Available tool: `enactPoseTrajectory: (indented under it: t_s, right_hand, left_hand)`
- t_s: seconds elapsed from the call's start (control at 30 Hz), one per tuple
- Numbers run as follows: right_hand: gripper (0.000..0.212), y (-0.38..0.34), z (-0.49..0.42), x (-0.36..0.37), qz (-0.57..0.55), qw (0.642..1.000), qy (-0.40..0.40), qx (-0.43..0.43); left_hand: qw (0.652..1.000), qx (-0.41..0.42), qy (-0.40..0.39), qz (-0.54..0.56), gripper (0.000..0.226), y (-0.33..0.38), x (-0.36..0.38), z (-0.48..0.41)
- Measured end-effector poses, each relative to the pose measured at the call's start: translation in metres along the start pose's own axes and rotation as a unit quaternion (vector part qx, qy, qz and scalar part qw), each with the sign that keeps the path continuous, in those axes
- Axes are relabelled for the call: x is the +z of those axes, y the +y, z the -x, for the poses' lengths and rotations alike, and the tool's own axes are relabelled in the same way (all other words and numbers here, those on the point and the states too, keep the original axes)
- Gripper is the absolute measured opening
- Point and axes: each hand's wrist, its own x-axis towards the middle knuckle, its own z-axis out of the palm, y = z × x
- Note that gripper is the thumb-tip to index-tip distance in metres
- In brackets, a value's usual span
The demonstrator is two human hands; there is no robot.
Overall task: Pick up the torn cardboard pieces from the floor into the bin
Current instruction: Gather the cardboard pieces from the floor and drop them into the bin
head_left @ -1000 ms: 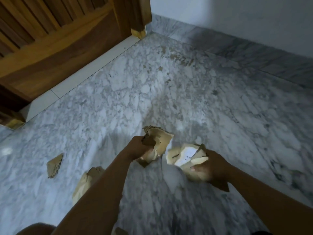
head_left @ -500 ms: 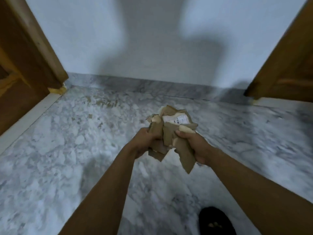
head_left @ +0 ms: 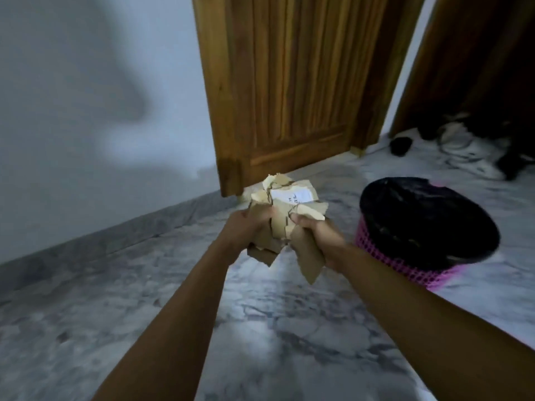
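Both hands, the left hand and right hand, grip one bundle of torn brown cardboard pieces held above the grey marble floor. The pink mesh bin with black liner stands near on the right; dropping them in remains.

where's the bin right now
In the head view the bin stands on the marble floor at the right, close beside the right hand gripping the cardboard pieces, in front of the wooden door.
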Motion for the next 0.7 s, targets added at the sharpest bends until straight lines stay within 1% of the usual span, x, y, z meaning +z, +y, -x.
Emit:
enactPoseTrajectory:
  t_s: [0.07, 0.17, 0.23, 0.27, 0.33, 0.43, 0.5, 0.57, 0.63, 0.67, 0.7]
  right_hand:
    - [0.03, -0.026, -0.004, -0.047, 0.009, 0.998, 0.045, -0.034]
    - [0.036, -0.056, -0.008, -0.127, 0.014, 0.991, 0.096, -0.089]
    - [0.035, -0.071, -0.012, -0.18, 0.006, 0.987, 0.111, -0.117]
    - [0.034, -0.078, -0.014, -0.209, -0.004, 0.985, 0.115, -0.13]
    - [0.037, -0.087, -0.02, -0.261, 0.001, 0.98, 0.135, -0.145]
    - [0.037, -0.085, -0.038, -0.327, 0.066, 0.975, 0.163, -0.135]
    - [0.05, -0.075, -0.052, -0.366, 0.136, 0.972, 0.166, -0.096]
    - [0.073, -0.065, -0.062, -0.391, 0.25, 0.959, 0.127, -0.045]
    - [0.104, -0.057, -0.071, -0.415, 0.384, 0.918, 0.098, 0.02]
    - [0.113, -0.056, -0.073, -0.423, 0.429, 0.897, 0.097, 0.04]
    - [0.112, -0.056, -0.074, -0.429, 0.451, 0.886, 0.102, 0.046]
  left_hand:
    - [0.999, 0.033, -0.023, -0.014, 0.045, 0.027, 0.049, -0.022]
    - [0.998, 0.043, -0.04, 0.002, 0.041, 0.055, 0.135, -0.053]
    - [0.997, 0.05, -0.057, 0.029, 0.026, 0.071, 0.193, -0.071]
    - [0.996, 0.053, -0.065, 0.033, 0.021, 0.079, 0.224, -0.082]
    - [0.996, 0.047, -0.07, 0.034, 0.024, 0.09, 0.277, -0.097]
    - [0.996, 0.039, -0.081, 0.003, 0.032, 0.088, 0.335, -0.118]
    - [0.993, 0.013, -0.102, -0.063, 0.029, 0.08, 0.365, -0.129]
    - [0.975, -0.048, -0.15, -0.155, 0.033, 0.072, 0.374, -0.137]
    - [0.941, -0.084, -0.208, -0.252, 0.045, 0.063, 0.383, -0.145]
    - [0.933, -0.085, -0.209, -0.279, 0.055, 0.058, 0.386, -0.15]
    - [0.933, -0.078, -0.187, -0.297, 0.062, 0.055, 0.387, -0.155]
